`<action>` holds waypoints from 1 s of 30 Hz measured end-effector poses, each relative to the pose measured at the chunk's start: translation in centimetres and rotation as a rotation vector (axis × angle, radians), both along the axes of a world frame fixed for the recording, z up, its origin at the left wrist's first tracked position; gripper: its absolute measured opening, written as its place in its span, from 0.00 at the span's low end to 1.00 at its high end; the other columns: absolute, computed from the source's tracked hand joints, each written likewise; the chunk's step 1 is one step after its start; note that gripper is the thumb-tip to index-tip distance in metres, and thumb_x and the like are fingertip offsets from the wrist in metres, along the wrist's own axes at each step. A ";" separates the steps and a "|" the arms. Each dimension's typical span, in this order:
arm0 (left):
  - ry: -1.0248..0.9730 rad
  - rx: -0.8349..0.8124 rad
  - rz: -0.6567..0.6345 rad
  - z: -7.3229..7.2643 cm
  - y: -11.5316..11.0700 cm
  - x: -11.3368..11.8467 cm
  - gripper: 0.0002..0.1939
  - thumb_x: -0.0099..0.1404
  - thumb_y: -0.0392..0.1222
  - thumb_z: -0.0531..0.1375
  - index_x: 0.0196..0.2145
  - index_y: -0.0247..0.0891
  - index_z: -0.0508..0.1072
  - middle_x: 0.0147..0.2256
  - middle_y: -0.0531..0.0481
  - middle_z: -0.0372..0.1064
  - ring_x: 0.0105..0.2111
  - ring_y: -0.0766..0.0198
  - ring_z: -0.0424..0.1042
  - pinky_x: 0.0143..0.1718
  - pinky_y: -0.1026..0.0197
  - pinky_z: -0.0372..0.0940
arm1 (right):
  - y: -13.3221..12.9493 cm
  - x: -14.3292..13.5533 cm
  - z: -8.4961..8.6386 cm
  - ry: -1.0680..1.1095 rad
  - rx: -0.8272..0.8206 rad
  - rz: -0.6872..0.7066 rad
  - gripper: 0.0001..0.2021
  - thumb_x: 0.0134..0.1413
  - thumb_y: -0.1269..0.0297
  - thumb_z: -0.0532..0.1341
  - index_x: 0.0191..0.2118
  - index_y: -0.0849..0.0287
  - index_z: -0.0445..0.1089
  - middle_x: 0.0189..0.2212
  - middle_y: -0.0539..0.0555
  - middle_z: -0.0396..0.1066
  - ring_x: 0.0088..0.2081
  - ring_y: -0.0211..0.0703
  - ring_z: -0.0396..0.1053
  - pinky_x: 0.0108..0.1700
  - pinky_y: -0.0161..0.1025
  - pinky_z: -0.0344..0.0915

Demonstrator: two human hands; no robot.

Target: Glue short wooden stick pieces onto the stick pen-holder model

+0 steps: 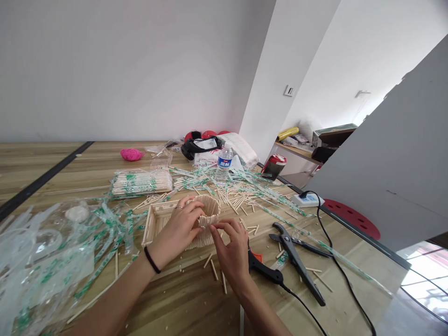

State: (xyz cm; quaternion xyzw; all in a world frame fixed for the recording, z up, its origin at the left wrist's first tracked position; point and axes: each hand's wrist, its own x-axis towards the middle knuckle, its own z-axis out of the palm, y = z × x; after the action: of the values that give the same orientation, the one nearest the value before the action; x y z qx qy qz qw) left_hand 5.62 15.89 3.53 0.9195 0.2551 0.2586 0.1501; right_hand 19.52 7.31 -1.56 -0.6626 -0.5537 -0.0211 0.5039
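A round cup point(211, 205) built from short wooden sticks stands at the right end of a shallow rectangular stick tray point(150, 224). My left hand point(185, 221) reaches over the tray and grips the cup's near wall, fingers inside the rim and thumb outside. At the cup's front right side is my right hand point(231, 240), thumb and forefinger pinched together against the wall. Whatever lies between those fingertips is too small to make out. Just right of that hand lies a black-handled glue gun point(264, 269), partly hidden by it. Large cutting pliers point(297, 261) rest further right.
Loose sticks point(238, 196) and torn wrappers point(105, 228) are strewn over the wooden table point(189, 303). Behind stand a water bottle point(224, 163), a bundle of wrapped sticks point(140, 183) and pink yarn point(131, 154). A power strip point(308, 200) with black cables sits at the right edge.
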 end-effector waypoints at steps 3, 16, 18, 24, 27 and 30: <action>0.009 -0.013 -0.003 0.1 0.0 0.0 0.13 0.54 0.29 0.64 0.37 0.40 0.70 0.50 0.47 0.66 0.58 0.48 0.52 0.56 0.43 0.55 | 0.1 0.9 0.0 0.106 0.023 -0.012 0.10 0.59 0.60 0.55 0.31 0.57 0.69 0.31 0.52 0.68 0.36 0.45 0.65 0.41 0.43 0.57; 0.008 0.003 0.034 0.4 -0.1 0.4 0.07 0.56 0.31 0.64 0.32 0.39 0.69 0.47 0.47 0.68 0.56 0.48 0.54 0.55 0.42 0.56 | 0.6 1.6 -0.8 0.394 -0.035 0.082 0.12 0.55 0.67 0.53 0.43 0.59 0.70 0.41 0.58 0.73 0.42 0.48 0.70 0.46 0.47 0.65; -0.001 -0.003 0.034 0.3 0.0 0.5 0.07 0.56 0.31 0.64 0.32 0.39 0.70 0.47 0.47 0.68 0.56 0.48 0.54 0.55 0.42 0.55 | 0.5 1.3 -0.8 0.411 -0.046 0.114 0.14 0.53 0.69 0.54 0.45 0.59 0.70 0.42 0.58 0.74 0.43 0.49 0.71 0.46 0.47 0.66; 0.004 -0.012 0.024 0.6 -0.2 0.5 0.07 0.57 0.31 0.63 0.32 0.39 0.70 0.46 0.48 0.69 0.55 0.48 0.54 0.54 0.42 0.56 | 0.4 0.7 -0.6 0.409 -0.045 0.165 0.20 0.49 0.74 0.53 0.48 0.58 0.70 0.42 0.57 0.75 0.43 0.49 0.73 0.46 0.47 0.68; 0.019 -0.021 0.035 0.7 -0.3 0.6 0.07 0.57 0.30 0.63 0.33 0.39 0.71 0.47 0.47 0.69 0.56 0.47 0.53 0.55 0.42 0.55 | 0.5 0.7 -0.6 0.400 -0.046 0.163 0.20 0.48 0.74 0.53 0.48 0.58 0.70 0.43 0.57 0.75 0.43 0.48 0.73 0.46 0.47 0.67; 0.013 -0.023 0.028 0.7 -0.2 0.6 0.08 0.57 0.30 0.63 0.34 0.39 0.71 0.47 0.47 0.69 0.56 0.47 0.53 0.55 0.42 0.55 | 0.5 0.7 -0.6 0.391 -0.048 0.163 0.21 0.48 0.74 0.53 0.49 0.59 0.69 0.43 0.58 0.75 0.43 0.48 0.73 0.46 0.47 0.67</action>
State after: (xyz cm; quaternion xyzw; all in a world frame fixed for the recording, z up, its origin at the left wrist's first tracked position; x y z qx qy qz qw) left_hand 6.19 15.67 4.19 0.9157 0.2720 0.2518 0.1554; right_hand 20.24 7.77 -2.16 -0.6188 -0.4974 0.1619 0.5861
